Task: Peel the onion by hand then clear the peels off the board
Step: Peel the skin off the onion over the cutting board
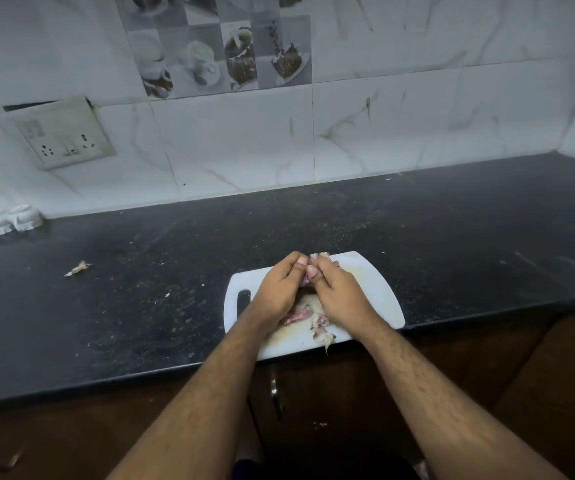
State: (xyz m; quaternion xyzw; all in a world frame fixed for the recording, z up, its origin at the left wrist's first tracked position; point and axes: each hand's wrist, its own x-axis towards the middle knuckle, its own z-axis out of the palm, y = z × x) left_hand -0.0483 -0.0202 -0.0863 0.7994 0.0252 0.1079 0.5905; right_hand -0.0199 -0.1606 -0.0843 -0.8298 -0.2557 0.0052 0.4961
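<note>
A white cutting board with a handle slot lies at the front edge of the black counter. Above it, my left hand and my right hand are pressed together round a small purple onion, which is almost hidden between them. Both thumbs meet on top of the onion. A bit of papery skin sticks out past the fingertips. Loose pink and pale peels lie on the board under my wrists, one hanging over the board's front edge.
A stray peel lies on the counter to the left. White containers stand against the tiled wall at far left, below a socket plate. Brown cabinet doors with a handle sit under the counter.
</note>
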